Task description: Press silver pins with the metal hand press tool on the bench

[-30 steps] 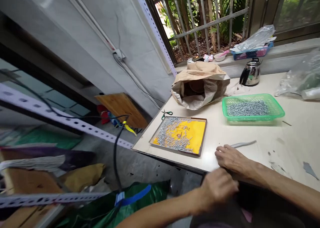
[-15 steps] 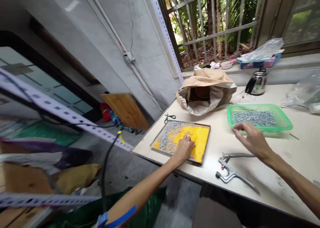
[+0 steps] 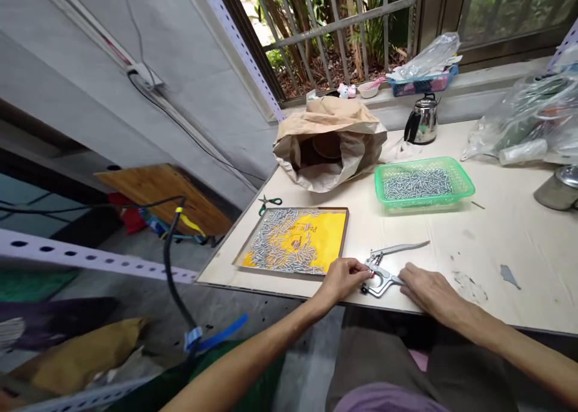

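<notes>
A pair of silver hand-press pliers (image 3: 401, 248) with a C-shaped jaw lies near the table's front edge, its handles spread apart. My right hand (image 3: 428, 288) closes around the lower handle. At the jaw, my left hand (image 3: 344, 279) pinches thumb and fingers together; whatever sits between the fingertips is too small or hidden to make out. Just left of that hand is a shallow tray (image 3: 347, 228) with a yellow sheet (image 3: 327, 234) in it. Small silver metal pins (image 3: 275, 243) are scattered over its left and lower part.
Farther back stands a green plastic basket (image 3: 465, 189) of similar metal pins. A crumpled brown paper bag (image 3: 325, 120) is behind the tray, with scissors (image 3: 270, 202) at the tray's corner. A steel kettle (image 3: 424, 123) and plastic bags (image 3: 524, 117) are at the back right.
My left hand has left the tray and moved right to the pliers' jaw. My right hand has come down from beside the green basket onto the lower handle. The view has shifted right.
</notes>
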`<state>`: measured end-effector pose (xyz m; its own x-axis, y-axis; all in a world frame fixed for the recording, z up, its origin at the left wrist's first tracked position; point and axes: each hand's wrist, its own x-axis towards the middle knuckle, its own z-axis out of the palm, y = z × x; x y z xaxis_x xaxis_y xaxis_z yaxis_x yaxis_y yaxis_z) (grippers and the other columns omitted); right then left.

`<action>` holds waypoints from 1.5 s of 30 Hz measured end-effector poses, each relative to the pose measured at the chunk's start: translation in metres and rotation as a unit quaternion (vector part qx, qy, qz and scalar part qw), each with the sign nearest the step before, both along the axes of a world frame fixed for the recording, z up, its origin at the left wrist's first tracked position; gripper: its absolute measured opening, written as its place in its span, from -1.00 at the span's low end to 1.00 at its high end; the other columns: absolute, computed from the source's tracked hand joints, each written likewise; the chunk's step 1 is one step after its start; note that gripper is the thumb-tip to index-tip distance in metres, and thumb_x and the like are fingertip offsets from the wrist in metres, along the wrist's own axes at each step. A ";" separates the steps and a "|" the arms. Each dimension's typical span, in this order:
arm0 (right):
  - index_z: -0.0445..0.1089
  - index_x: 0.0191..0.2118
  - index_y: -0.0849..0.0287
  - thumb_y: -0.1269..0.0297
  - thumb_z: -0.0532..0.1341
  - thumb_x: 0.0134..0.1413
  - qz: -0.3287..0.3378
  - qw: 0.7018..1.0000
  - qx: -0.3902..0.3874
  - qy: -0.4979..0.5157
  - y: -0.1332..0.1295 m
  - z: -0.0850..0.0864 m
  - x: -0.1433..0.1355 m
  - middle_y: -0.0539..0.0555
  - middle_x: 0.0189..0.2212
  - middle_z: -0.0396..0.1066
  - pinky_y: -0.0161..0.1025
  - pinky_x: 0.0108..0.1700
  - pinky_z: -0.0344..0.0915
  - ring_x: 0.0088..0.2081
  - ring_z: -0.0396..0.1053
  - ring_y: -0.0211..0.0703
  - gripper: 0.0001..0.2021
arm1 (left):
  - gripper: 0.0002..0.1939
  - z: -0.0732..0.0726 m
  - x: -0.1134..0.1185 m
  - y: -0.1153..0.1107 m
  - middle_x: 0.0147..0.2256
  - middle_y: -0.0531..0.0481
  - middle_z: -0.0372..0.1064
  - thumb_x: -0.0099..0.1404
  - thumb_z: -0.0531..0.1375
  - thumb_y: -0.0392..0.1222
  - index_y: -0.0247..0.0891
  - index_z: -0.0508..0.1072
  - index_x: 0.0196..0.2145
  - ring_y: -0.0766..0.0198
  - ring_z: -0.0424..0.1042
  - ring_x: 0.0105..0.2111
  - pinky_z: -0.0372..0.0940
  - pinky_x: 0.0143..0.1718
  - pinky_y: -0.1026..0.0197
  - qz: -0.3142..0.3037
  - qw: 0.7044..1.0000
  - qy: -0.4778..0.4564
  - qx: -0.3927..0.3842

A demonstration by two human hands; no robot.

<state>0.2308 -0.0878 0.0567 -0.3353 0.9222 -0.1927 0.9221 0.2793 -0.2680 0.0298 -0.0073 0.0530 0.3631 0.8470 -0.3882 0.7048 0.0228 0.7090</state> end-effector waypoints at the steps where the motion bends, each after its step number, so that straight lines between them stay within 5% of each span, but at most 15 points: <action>1: 0.29 -0.30 0.17 0.44 0.06 0.18 -0.004 1.000 0.000 -0.004 0.000 -0.002 0.000 0.05 -0.32 0.34 -0.29 -0.42 0.11 -0.34 0.35 -0.19 -0.91 | -0.76 -0.002 0.004 -0.001 -0.50 -0.01 0.47 0.04 0.23 -0.11 -0.37 0.56 -0.43 0.29 0.36 -0.48 0.15 -0.47 0.33 -0.003 1.000 0.012 -0.010; 13: 0.22 -0.32 0.13 0.52 -0.01 0.14 -0.007 0.996 0.075 0.039 -0.008 -0.033 0.010 0.01 -0.36 0.27 -0.25 -0.45 -0.08 -0.38 0.23 -0.21 -0.84 | -0.63 -0.008 0.011 0.000 -0.76 0.16 0.13 -0.08 0.30 0.07 -0.36 0.46 -0.60 0.46 0.06 -0.70 -0.08 -0.64 0.34 -0.001 0.984 0.071 -0.162; 19: 0.23 -0.32 0.13 0.52 -0.02 0.14 -0.003 0.993 0.107 0.044 -0.010 -0.036 0.010 0.01 -0.38 0.24 -0.24 -0.43 -0.07 -0.38 0.18 -0.20 -0.83 | -0.61 -0.001 0.012 -0.002 -0.78 0.17 0.14 -0.10 0.30 0.07 -0.31 0.31 -0.69 0.50 0.02 -0.75 -0.12 -0.69 0.35 -0.014 0.974 0.072 -0.212; 24: 0.24 -0.32 0.13 0.55 0.01 0.10 0.015 0.994 0.099 0.036 -0.010 -0.032 0.009 0.03 -0.40 0.24 -0.24 -0.44 -0.07 -0.40 0.17 -0.18 -0.83 | -0.65 0.000 0.009 -0.006 -0.78 0.18 0.13 -0.04 0.27 0.02 -0.32 0.32 -0.67 0.50 0.06 -0.75 -0.05 -0.70 0.38 -0.032 0.974 0.071 -0.211; 30: 0.24 -0.32 0.14 0.60 0.01 0.07 0.007 0.998 0.055 0.002 -0.010 -0.017 0.007 0.04 -0.37 0.27 -0.22 -0.46 -0.09 -0.39 0.21 -0.17 -0.80 | -0.86 0.000 0.012 -0.004 -0.70 0.17 0.23 0.00 0.20 -0.17 -0.32 0.38 -0.51 0.44 0.20 -0.70 0.08 -0.67 0.39 0.027 0.984 0.046 -0.172; 38: 0.24 -0.31 0.15 0.64 0.01 0.04 0.028 0.998 0.061 -0.004 -0.011 -0.012 0.006 0.06 -0.34 0.30 -0.23 -0.43 -0.04 -0.37 0.22 -0.16 -0.77 | -0.83 0.003 0.015 -0.001 -0.75 0.18 0.14 -0.02 0.16 -0.19 -0.31 0.31 -0.67 0.46 0.13 -0.72 0.13 -0.65 0.37 -0.077 0.973 0.102 -0.190; 45: 0.23 -0.32 0.14 0.64 0.00 0.03 0.040 0.996 0.082 0.003 -0.009 -0.019 0.007 0.04 -0.37 0.29 -0.23 -0.46 -0.05 -0.40 0.21 -0.18 -0.76 | -0.72 0.008 0.020 0.006 -0.74 0.14 0.19 -0.05 0.25 -0.09 -0.30 0.28 -0.71 0.44 0.17 -0.70 0.10 -0.66 0.37 -0.085 0.952 0.136 -0.262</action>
